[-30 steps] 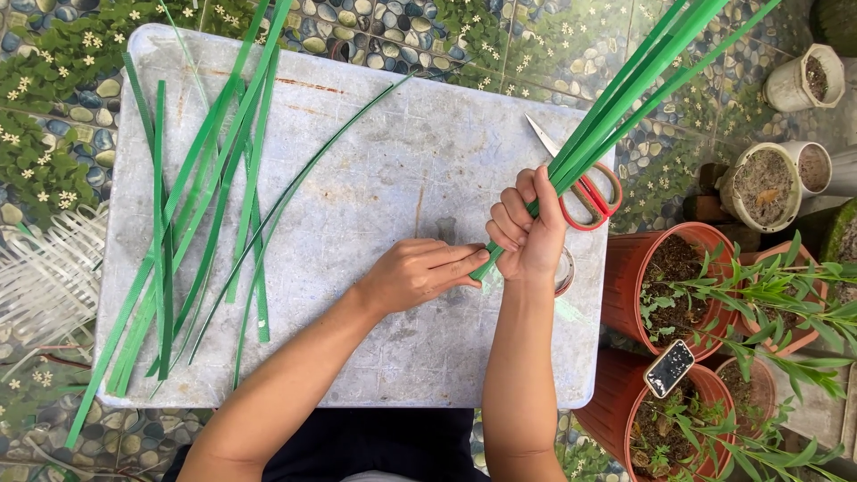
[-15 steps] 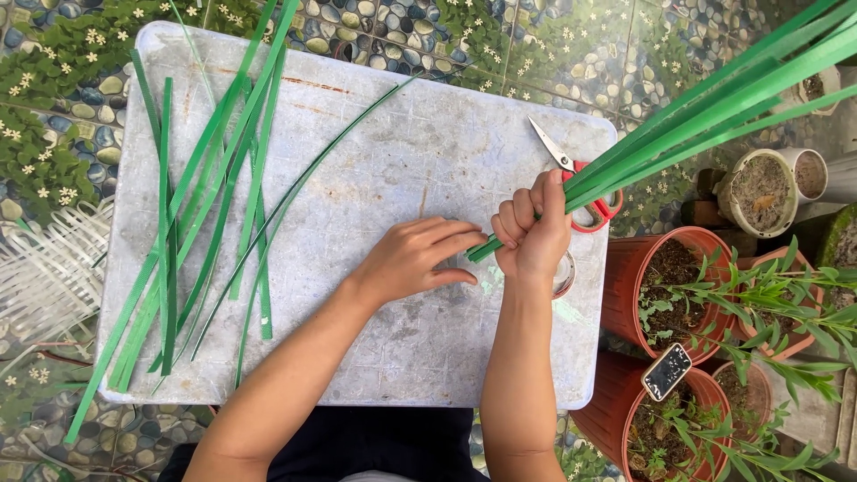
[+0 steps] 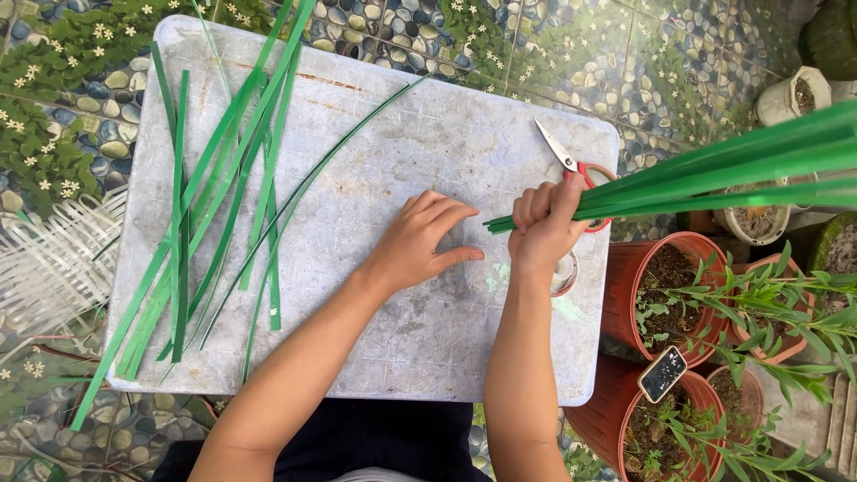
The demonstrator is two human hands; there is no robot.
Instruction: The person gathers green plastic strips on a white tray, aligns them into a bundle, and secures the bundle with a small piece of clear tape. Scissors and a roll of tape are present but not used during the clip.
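Observation:
My right hand [image 3: 546,223] is closed around a bundle of long green leaf strips [image 3: 732,174] that stretches out to the right edge of the view. My left hand [image 3: 421,243] rests flat on the grey table [image 3: 428,357], fingers apart, just left of the bundle's cut ends and holding nothing. Red-handled scissors [image 3: 576,170] lie on the table behind my right hand, partly hidden by the strips. A small round lid-like object [image 3: 564,272] sits on the table under my right wrist.
Several loose green leaf strips [image 3: 223,187] lie spread over the table's left side. Terracotta pots with plants [image 3: 661,286] stand to the right, one holding a small dark tag [image 3: 661,374]. White pots [image 3: 786,94] sit far right. Woven pale strips [image 3: 45,268] lie on the tiled floor at left.
My right hand has swung the bundle from pointing up-right down to nearly horizontal toward the right. My left hand let go of the bundle's base and now lies flat on the table.

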